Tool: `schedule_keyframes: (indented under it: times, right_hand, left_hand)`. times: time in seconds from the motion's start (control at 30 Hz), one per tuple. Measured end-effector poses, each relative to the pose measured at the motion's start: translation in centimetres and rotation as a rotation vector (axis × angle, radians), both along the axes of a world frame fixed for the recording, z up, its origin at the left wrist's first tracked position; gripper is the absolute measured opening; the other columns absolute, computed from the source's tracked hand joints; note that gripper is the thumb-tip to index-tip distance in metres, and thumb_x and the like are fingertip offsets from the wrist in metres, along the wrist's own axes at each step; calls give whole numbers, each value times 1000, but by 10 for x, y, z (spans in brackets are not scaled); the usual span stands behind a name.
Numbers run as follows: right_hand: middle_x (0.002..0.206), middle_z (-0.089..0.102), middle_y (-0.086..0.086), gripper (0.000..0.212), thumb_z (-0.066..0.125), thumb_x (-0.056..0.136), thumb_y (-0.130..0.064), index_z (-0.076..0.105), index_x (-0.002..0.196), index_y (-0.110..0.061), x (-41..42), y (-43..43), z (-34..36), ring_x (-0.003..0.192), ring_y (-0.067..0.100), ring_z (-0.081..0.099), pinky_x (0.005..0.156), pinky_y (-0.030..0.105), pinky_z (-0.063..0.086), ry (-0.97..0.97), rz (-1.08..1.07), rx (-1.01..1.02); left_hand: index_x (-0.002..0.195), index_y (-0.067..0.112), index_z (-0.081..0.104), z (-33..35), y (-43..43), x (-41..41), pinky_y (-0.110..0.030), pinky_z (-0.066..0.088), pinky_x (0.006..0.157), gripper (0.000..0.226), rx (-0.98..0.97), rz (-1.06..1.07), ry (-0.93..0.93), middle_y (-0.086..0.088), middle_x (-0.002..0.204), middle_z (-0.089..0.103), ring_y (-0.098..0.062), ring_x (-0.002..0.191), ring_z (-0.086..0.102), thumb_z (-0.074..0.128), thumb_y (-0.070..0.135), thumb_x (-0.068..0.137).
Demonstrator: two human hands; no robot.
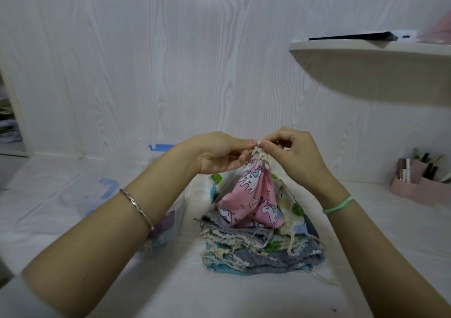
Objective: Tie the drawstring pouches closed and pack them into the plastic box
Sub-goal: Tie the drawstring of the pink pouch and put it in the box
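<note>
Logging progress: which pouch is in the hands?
The pink unicorn-print fabric pouch, its cream drawstring pinched by left hand and right hand; the other pouches lie flat, stacked beneath.

Soft, pale light, a little dim and grey. Brightest on the white wall (170, 49) at 12 o'clock. Dark shade under the shelf (366, 78) at 2 o'clock. Bent and stretched at the edges, mostly at 3 and 9 o'clock. Sharp in the middle on the pink pouch (251, 195). Blurry at the pink tray (415, 188) at 3 o'clock and the plastic box (80, 205) at 8 o'clock
</note>
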State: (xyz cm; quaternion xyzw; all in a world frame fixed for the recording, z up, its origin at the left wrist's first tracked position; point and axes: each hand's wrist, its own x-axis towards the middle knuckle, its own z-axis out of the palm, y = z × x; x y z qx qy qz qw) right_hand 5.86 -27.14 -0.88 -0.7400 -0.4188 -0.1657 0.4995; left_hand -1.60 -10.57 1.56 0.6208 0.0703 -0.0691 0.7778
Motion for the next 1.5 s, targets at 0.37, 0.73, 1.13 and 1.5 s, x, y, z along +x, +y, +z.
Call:
schedule_keyframes:
  times: [0.37,0.73,1.13,1.5]
  right_hand:
    - [73,59,2,12,55,96,-19,63,90,-11,20,-6,-14,60,9,51,57,19,40,128,-99,-132]
    - [83,72,3,14,75,80,-10,71,93,-12,13,15,-12,73,8,66,65,26,52,294,116,-140]
    - [85,71,5,25,77,79,-28,64,89,-9,7,46,-2,78,21,68,70,38,54,171,1,55]
    - [80,72,15,18,78,78,-18,61,74,-20,-7,50,-4,73,17,64,70,44,55,217,248,19]
  left_hand:
    - [95,5,69,-14,8,-3,-30,56,75,23,526,108,-70,-4,68,53,-14,63,55,48,13,100]
    - [100,9,59,-21,2,-1,-26,53,65,25,524,266,-150,-5,91,67,-16,76,64,44,29,101]
    - [119,-16,50,-23,13,1,-39,55,82,113,-101,-87,259,-34,118,61,-39,100,67,7,81,82]
    - [107,-4,60,-9,5,14,-53,56,75,80,-455,120,28,-25,95,71,-37,80,71,21,65,94]
